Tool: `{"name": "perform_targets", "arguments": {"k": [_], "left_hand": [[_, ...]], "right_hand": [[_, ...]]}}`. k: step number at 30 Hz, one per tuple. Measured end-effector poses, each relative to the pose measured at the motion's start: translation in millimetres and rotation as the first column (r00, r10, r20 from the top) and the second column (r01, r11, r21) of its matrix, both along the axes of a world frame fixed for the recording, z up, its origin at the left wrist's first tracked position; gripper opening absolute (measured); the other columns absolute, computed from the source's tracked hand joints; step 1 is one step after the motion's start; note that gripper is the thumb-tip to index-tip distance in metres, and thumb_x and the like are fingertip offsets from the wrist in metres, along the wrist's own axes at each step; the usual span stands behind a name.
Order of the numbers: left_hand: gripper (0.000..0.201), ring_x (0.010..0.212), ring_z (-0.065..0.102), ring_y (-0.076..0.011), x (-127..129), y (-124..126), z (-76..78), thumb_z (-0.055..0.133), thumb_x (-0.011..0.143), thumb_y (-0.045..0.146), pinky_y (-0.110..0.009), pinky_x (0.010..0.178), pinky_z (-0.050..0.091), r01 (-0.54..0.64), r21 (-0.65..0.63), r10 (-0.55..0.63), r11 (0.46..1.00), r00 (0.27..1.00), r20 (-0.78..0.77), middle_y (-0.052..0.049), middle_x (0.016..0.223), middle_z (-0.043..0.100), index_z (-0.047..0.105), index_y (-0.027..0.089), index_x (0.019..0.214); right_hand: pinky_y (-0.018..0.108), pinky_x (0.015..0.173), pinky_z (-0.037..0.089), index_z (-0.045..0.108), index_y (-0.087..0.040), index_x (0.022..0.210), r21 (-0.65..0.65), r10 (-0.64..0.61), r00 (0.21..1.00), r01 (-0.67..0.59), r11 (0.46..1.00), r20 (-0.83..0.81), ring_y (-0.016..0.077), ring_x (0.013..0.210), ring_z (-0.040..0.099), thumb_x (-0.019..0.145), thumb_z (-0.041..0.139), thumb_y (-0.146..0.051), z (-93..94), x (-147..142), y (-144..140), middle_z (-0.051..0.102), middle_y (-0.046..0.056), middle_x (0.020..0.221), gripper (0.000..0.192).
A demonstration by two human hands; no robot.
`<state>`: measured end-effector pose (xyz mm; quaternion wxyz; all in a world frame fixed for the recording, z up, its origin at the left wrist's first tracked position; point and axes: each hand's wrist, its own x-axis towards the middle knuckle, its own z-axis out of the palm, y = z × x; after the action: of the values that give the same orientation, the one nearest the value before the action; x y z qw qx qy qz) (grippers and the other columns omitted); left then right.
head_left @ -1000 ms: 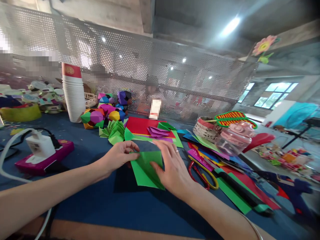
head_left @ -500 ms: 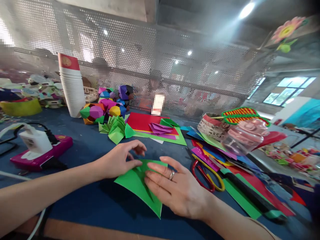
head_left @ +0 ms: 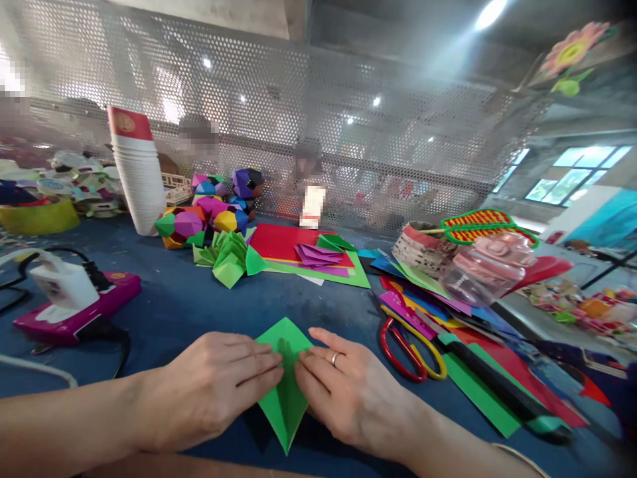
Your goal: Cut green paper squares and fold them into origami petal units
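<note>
A green paper (head_left: 285, 392), folded into a kite shape with its point toward me, lies on the blue table (head_left: 184, 305). My left hand (head_left: 213, 385) rests flat on its left side, fingertips meeting at the centre crease. My right hand (head_left: 348, 392), with a ring on one finger, presses the paper's right side, fingertips touching those of the left hand. Both hands hold the paper down against the table.
Red-and-yellow scissors (head_left: 413, 348) lie just right of my right hand beside a spread of coloured sheets (head_left: 478, 392). Folded green pieces (head_left: 229, 259), coloured paper balls (head_left: 199, 222), stacked paper cups (head_left: 137, 172), a pink box with a white charger (head_left: 70, 302) and a clear bottle (head_left: 482, 269) surround them.
The green paper has been turned and folded narrower, into a kite shape. Both hands moved nearer to me and now press it from either side.
</note>
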<state>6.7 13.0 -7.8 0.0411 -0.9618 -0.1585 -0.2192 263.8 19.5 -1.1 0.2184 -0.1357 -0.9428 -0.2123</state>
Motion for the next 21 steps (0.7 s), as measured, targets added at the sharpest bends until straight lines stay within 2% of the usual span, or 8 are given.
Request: {"name": "perform_targets", "arguments": {"k": [2, 5, 8, 10, 12, 15, 18, 21], "left_hand": [[0.053, 0.113, 0.075, -0.0291, -3, -3, 1.0, 0.05, 0.09, 0.003, -0.034, 0.096, 0.062, 0.017, -0.057, -0.014, 0.998, 0.999, 0.038, -0.015, 0.127, 0.074, 0.062, 0.014, 0.14], [0.053, 0.108, 0.077, -0.0261, -6, -9, 5.0, 0.061, 0.09, 0.009, -0.028, 0.094, 0.062, -0.041, -0.112, 0.056, 0.993, 0.989, 0.136, -0.011, 0.126, 0.076, 0.062, 0.021, 0.142], [0.041, 0.1, 0.079, -0.0241, -9, -11, 2.0, 0.063, 0.094, 0.014, -0.025, 0.086, 0.062, -0.057, -0.156, 0.084, 0.986, 0.981, 0.174, -0.008, 0.118, 0.079, 0.067, 0.024, 0.133], [0.029, 0.088, 0.08, -0.0212, -8, -10, -2.3, 0.061, 0.097, 0.016, -0.023, 0.075, 0.06, -0.086, -0.266, 0.138, 0.96, 0.973, 0.183, -0.004, 0.105, 0.083, 0.072, 0.027, 0.121], [0.018, 0.07, 0.077, -0.0165, -4, -9, -5.0, 0.06, 0.099, 0.021, -0.021, 0.062, 0.054, -0.135, -0.433, 0.235, 0.891, 0.954, 0.187, 0.001, 0.086, 0.082, 0.075, 0.029, 0.106], [0.013, 0.051, 0.061, -0.0119, 6, -9, -4.4, 0.065, 0.097, 0.034, -0.019, 0.048, 0.043, -0.172, -0.68, 0.405, 0.713, 0.892, 0.199, 0.005, 0.063, 0.07, 0.069, 0.026, 0.087], [0.015, 0.045, 0.045, -0.0106, 16, -6, -5.6, 0.066, 0.094, 0.038, -0.019, 0.043, 0.033, -0.129, -0.803, 0.524, 0.582, 0.814, 0.249, 0.008, 0.052, 0.055, 0.063, 0.025, 0.088], [0.015, 0.049, 0.047, -0.0109, 18, -2, -11.5, 0.065, 0.094, 0.038, -0.018, 0.045, 0.036, -0.116, -0.837, 0.57, 0.535, 0.781, 0.256, 0.008, 0.061, 0.056, 0.058, 0.027, 0.103]], "right_hand": [[0.045, 0.099, 0.06, 0.072, -0.011, 0.092, -0.064, -0.012, 1.0, 0.013, 0.998, 0.021, 0.0212, 0.071, 0.072, 0.098, 0.046, -0.005, -0.6, 1, -1, 0.077, 0.012, 0.084, 0.027], [0.043, 0.097, 0.06, 0.071, -0.013, 0.09, -0.098, -0.027, 0.999, 0.029, 0.995, 0.018, 0.0206, 0.068, 0.07, 0.099, 0.047, -0.008, 0.4, 2, -3, 0.076, 0.011, 0.081, 0.026], [0.04, 0.092, 0.06, 0.071, -0.015, 0.084, -0.11, -0.029, 1.0, 0.029, 0.994, -0.003, 0.0196, 0.064, 0.067, 0.102, 0.051, -0.018, 1.9, 2, -8, 0.073, 0.009, 0.074, 0.027], [0.038, 0.087, 0.061, 0.07, -0.016, 0.076, -0.118, -0.031, 0.999, 0.027, 0.993, -0.038, 0.018, 0.055, 0.063, 0.103, 0.054, -0.031, 2.8, 0, -11, 0.068, 0.005, 0.063, 0.035], [0.035, 0.081, 0.061, 0.068, -0.018, 0.07, -0.137, -0.046, 0.995, 0.034, 0.99, -0.086, 0.0162, 0.048, 0.057, 0.104, 0.053, -0.042, 3.5, -2, -14, 0.063, 0.002, 0.056, 0.044], [0.031, 0.067, 0.057, 0.065, -0.02, 0.068, -0.256, -0.125, 0.974, 0.075, 0.964, -0.187, 0.0143, 0.047, 0.054, 0.106, 0.048, -0.041, 4.5, -5, -14, 0.062, 0.001, 0.054, 0.047], [0.028, 0.055, 0.046, 0.06, -0.021, 0.067, -0.516, -0.317, 0.914, 0.151, 0.843, -0.251, 0.0134, 0.052, 0.057, 0.107, 0.049, -0.041, 4.4, -7, -10, 0.062, 0.0, 0.058, 0.046], [0.025, 0.052, 0.039, 0.06, -0.022, 0.069, -0.757, -0.507, 0.84, 0.203, 0.621, -0.191, 0.0132, 0.054, 0.057, 0.103, 0.055, -0.049, 1.8, -7, -4, 0.062, -0.002, 0.059, 0.044]]}}
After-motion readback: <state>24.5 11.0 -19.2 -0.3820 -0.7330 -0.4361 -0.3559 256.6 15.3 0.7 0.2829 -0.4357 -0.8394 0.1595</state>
